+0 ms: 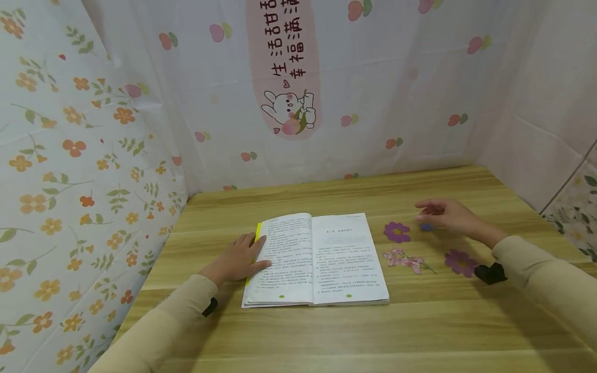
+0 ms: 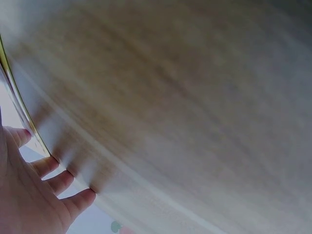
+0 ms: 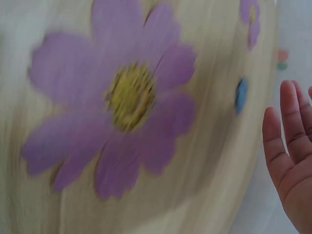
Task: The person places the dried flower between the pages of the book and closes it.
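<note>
1. My left grip (image 1: 238,259) rests at the left side of the open book (image 1: 347,267). The thumb lies on the left page, and the other fingers spread apart onto the counter (image 1: 280,336) beside the yellow edge.
2. My right grip (image 1: 448,215) hangs above the counter to the right of the book. Its fingers are loosely bent and apart, with nothing seen between them.
3. The blue piece (image 1: 426,227) lies just below my right grip, partly hidden by it from the head camera. My right wrist view shows it well apart from my fingers.
4. The upper purple flower (image 1: 397,232), with a yellow middle, lies flat near the book's right edge, left of the blue piece.
5. The pink sprig (image 1: 404,260) lies below that flower, just beside the right page, its thin stem pointing to the lower right.
6. The lower purple flower (image 1: 460,263) lies farther right, near a black wrist device (image 1: 491,273) under my right sleeve.
7. The book lies flat in the middle of the counter, printed pages facing up.
8. Behind the counter hangs a pale cloth (image 1: 196,93) with a rabbit print (image 1: 285,108).
</note>
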`<state>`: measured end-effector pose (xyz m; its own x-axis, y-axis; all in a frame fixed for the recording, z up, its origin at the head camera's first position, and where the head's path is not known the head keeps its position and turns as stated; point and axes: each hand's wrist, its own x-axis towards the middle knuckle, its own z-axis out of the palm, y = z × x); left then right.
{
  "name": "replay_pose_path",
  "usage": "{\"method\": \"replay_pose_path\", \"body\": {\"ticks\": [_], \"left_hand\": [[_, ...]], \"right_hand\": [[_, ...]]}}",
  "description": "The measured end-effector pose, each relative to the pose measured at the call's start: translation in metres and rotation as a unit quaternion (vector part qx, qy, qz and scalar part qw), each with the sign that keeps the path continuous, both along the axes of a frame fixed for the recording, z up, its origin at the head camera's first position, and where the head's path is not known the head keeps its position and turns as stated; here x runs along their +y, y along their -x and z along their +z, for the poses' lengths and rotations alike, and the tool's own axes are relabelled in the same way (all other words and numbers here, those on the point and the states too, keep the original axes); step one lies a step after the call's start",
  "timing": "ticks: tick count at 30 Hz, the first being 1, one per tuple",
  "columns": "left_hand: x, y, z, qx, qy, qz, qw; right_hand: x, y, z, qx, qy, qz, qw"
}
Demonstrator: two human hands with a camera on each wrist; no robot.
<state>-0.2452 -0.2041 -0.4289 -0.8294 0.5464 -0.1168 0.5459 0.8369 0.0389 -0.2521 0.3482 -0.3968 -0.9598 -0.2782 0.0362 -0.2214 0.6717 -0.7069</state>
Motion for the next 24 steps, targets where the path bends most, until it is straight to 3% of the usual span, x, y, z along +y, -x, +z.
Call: {"method": "replay_pose_path", "body": {"ticks": [5, 12, 24], "left_hand": [[0.001, -0.001, 0.002, 0.005, 0.002, -0.001, 1.0000], [0.002, -0.003, 0.003, 0.016, 0.000, -0.008, 0.9998], [0.002, -0.004, 0.003, 0.023, 0.000, -0.006, 0.9997]], "right_hand": [[0.013, 0.004, -0.009, -0.021, -0.030, -0.010, 0.9993], [0.021, 0.005, -0.017, -0.077, -0.012, -0.020, 0.9968], [0.027, 0.011, -0.025, -0.085, -0.017, -0.011, 0.9962]]}}
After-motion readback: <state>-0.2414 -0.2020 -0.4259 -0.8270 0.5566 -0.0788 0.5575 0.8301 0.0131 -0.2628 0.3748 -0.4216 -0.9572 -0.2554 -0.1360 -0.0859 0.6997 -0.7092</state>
